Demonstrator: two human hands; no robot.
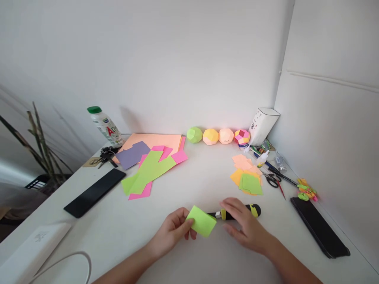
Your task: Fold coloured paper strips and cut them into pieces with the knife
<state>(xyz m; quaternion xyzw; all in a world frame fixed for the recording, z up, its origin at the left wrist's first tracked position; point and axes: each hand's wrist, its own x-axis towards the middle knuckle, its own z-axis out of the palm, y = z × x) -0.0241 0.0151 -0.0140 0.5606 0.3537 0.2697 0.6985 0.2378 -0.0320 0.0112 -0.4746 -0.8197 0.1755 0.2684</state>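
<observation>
Near the front of the table, my left hand [177, 228] pinches a bright green paper square [202, 221] by its left edge, thumb on top. The square is tilted and held above the table. My right hand [245, 227] is just right of the paper, with thumb and fingers apart and nothing between them. Beneath its fingers lies a screwdriver-like tool [255, 210] with a black and yellow handle and a dark shaft. The paper and my right hand hide parts of the tool. I cannot tell whether my right hand touches it.
Green cut paper [149, 171] lies over pink, purple and peach sheets at left. Small paper squares [251, 184] and scissors [271, 180] lie right. Several paper balls [211, 136] line the wall. A bottle [108, 128], black slab [95, 193] and phone [319, 227] sit around the edges.
</observation>
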